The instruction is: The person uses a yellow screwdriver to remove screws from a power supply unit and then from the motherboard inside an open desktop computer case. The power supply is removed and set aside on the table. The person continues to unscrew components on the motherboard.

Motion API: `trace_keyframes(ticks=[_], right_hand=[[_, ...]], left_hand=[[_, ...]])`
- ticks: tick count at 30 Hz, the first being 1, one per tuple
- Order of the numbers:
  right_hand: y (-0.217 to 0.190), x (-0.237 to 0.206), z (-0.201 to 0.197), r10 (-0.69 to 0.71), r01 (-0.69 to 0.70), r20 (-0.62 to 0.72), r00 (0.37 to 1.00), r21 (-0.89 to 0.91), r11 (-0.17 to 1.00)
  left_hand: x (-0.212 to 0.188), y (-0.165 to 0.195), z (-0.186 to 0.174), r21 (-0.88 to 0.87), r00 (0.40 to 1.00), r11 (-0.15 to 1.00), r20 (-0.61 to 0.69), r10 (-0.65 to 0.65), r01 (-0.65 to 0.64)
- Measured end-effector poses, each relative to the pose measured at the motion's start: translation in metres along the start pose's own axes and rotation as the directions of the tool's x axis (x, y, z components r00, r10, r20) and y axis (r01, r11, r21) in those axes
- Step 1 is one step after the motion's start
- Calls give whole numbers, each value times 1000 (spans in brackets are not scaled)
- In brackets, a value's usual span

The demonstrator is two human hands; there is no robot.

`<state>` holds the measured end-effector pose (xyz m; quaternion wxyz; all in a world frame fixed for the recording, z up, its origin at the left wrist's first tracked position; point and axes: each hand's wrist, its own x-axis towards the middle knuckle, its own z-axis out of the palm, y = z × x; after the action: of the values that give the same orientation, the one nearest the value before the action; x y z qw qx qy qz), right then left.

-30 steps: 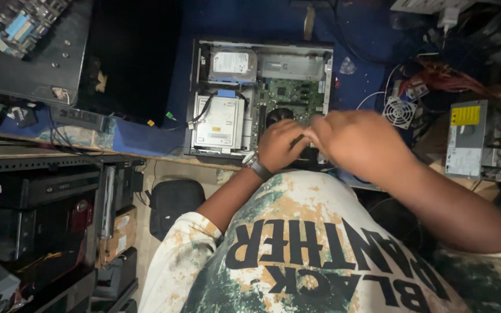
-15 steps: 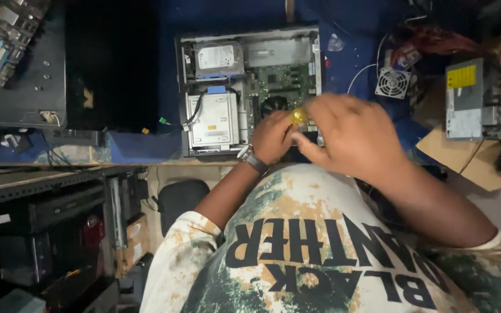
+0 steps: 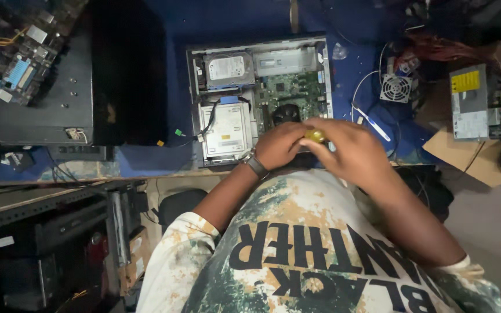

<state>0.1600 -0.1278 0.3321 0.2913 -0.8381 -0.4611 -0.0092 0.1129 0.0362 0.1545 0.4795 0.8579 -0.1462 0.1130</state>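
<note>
Gripping a small yellow object [image 3: 315, 135] between both hands [image 3: 320, 148].

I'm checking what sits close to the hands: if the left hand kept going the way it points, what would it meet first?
Probably the right hand: the left hand points at it, with a small yellow object between them. Depth is unclear.

A black computer case [image 3: 59, 98] lies at the left on the blue table [image 3: 355, 87]; a loose circuit board [image 3: 18, 66] with blue connectors rests on its upper left corner; 1 small fan [image 3: 395, 88] sits at the right among white cables; a grey power supply [image 3: 469, 103] with a yellow label lies further right, on a piece of brown cardboard [image 3: 471, 162]; a black chair seat [image 3: 175, 206] shows below the table edge.
</note>
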Motion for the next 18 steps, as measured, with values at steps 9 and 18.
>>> trace_keyframes(ticks=[9,18], right_hand=[[-10,-1,-8,99,-96,-48,994,43,994],[-11,3,8,161,-161,-9,987,13,987]], left_hand=[[3,2,-46,-36,996,998,65,-56,58],[3,-22,-43,-159,982,987,190,-6,37]])
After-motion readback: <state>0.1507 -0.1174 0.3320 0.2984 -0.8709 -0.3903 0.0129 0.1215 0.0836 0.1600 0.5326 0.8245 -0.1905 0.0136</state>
